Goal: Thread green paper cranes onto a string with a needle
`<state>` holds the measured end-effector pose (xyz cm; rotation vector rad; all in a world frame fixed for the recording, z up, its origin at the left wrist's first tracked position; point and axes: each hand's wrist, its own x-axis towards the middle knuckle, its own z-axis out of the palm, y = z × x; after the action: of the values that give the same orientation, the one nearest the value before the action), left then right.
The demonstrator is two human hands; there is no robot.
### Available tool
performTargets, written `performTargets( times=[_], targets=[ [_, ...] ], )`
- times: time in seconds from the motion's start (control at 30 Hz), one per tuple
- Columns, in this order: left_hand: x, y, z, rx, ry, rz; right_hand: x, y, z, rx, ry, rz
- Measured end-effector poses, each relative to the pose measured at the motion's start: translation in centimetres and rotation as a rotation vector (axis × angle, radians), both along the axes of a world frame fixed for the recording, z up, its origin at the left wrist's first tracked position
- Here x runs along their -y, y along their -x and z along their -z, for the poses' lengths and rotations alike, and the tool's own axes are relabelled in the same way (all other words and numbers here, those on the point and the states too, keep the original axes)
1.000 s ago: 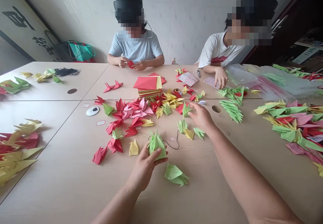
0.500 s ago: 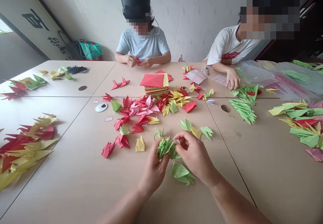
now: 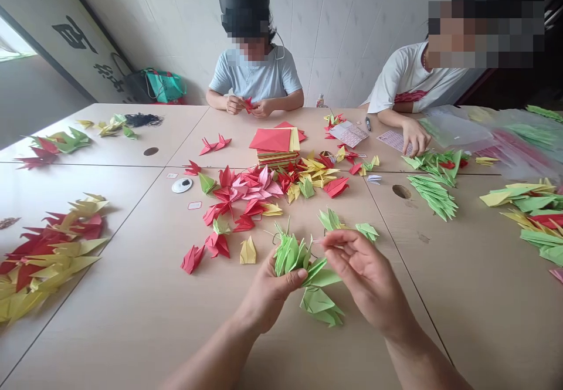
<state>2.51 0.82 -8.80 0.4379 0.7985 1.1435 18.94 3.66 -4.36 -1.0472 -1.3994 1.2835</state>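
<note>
My left hand (image 3: 270, 293) is closed around a bunch of green folded paper cranes (image 3: 291, 254), its thumb lying across their lower side. Just right of the bunch is my right hand (image 3: 363, 270), thumb and forefinger pinched near a thin strand at the cranes; whatever lies between the fingertips is too small to name. Below the hands, a loose green crane (image 3: 322, 307) rests on the table. A yellow crane (image 3: 248, 251) and red cranes (image 3: 192, 258) lie to the left, and more green cranes (image 3: 331, 220) sit behind my right hand.
Across the table (image 3: 132, 319), a person in light blue (image 3: 257, 76) holds a red crane. Another person's hand (image 3: 416, 136) touches green cranes at the right. A red and yellow paper stack (image 3: 275, 141), a white tape roll (image 3: 182, 185) and a yellow-red crane pile (image 3: 57, 249) lie around.
My right hand has moved right, away from the bunch, and its fingers have straightened somewhat. The green cranes in my left hand are turned and fanned out more. The view has shifted slightly.
</note>
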Motion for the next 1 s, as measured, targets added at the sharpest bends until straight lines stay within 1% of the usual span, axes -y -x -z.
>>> performTargets(
  times=[0.07, 0.1, 0.13, 0.2, 0.27, 0.3, 0.37, 0.47, 0.57, 0.7, 0.77, 0.9, 0.93, 1.0],
  targets=[
    [0.0, 0.3, -0.3, 0.109, 0.081, -0.007, 0.3, -0.9, 0.0, -0.002, -0.101, 0.099],
    [0.0, 0.4, -0.4, 0.164, 0.116, -0.015, 0.4, -1.4, 0.2, -0.002, -0.122, 0.114],
    [0.0, 0.5, -0.5, 0.214, 0.145, -0.024, 0.4, -1.7, 0.5, 0.003, -0.104, 0.091],
    [0.1, 0.6, -0.7, 0.292, 0.178, -0.029, 0.5, -1.9, 1.4, 0.024, 0.026, -0.046],
    [0.2, 0.6, -0.6, 0.321, 0.177, 0.004, 0.6, -1.4, 2.4, 0.032, 0.174, -0.193],
    [0.2, 0.5, -0.6, 0.318, 0.167, 0.029, 0.7, -1.0, 2.7, 0.019, 0.222, -0.238],
    [0.3, 0.4, -0.5, 0.292, 0.140, 0.079, 0.9, -0.3, 3.2, -0.026, 0.280, -0.259],
    [0.4, 0.1, -0.4, 0.243, 0.107, 0.109, 1.0, 0.1, 3.5, -0.080, 0.334, -0.202],
    [0.5, 0.0, -0.1, 0.239, 0.080, 0.114, 1.0, -0.3, 3.6, -0.083, 0.335, -0.132],
    [0.5, -0.1, 0.3, 0.248, 0.137, 0.110, 0.8, -0.8, 3.8, -0.059, 0.323, -0.057],
    [0.6, -0.1, 0.4, 0.243, 0.166, 0.109, 0.7, -0.9, 3.7, -0.107, 0.344, -0.075],
    [0.6, -0.2, 0.3, 0.227, 0.197, 0.114, 0.9, -1.3, 3.5, -0.256, 0.387, -0.190],
    [0.6, -0.2, 0.3, 0.219, 0.195, 0.120, 1.0, -1.3, 3.4, -0.255, 0.389, -0.214],
    [0.7, -0.3, 0.4, 0.196, 0.169, 0.128, 1.1, -1.1, 3.4, -0.183, 0.380, -0.222]
  ],
)
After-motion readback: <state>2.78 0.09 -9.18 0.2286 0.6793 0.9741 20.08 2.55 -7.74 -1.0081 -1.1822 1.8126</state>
